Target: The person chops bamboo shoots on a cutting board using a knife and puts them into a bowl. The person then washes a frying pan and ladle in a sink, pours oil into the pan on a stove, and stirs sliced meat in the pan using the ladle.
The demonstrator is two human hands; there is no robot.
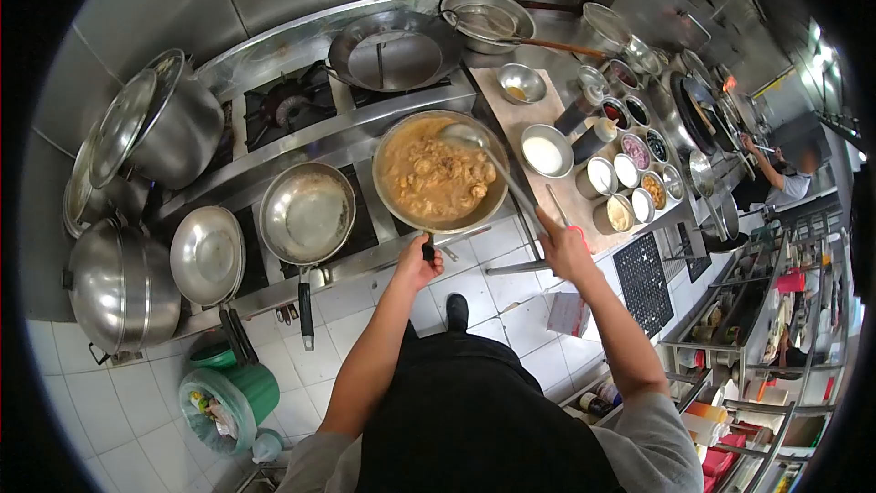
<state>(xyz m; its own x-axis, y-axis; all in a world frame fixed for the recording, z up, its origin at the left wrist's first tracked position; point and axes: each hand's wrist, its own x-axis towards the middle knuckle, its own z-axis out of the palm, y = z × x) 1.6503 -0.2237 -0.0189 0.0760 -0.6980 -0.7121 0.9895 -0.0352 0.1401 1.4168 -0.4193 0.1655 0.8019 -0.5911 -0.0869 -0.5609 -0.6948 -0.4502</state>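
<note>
My left hand (pixel 415 267) is closed around the black handle of a wide frying pan (pixel 381 184) on the stove. Pieces of food in a thick orange-brown sauce (pixel 433 173) fill the pan. My right hand (pixel 564 248) grips the long handle of a metal ladle (pixel 465 135), whose bowl rests in the sauce near the pan's upper right side. A bowl of white liquid (pixel 546 152) stands on the board to the right of the pan. Left of it, on the stove, sits a bare frying pan (pixel 307 212) with a black handle.
A dark wok (pixel 392 50) sits on the back burner. Several small containers (pixel 636 148) and squeeze bottles (pixel 595 139) crowd the board (pixel 538 110). Large pots (pixel 173 128) stand at the left, above a green lined bin (pixel 251 393). A co-worker (pixel 789 184) stands far right.
</note>
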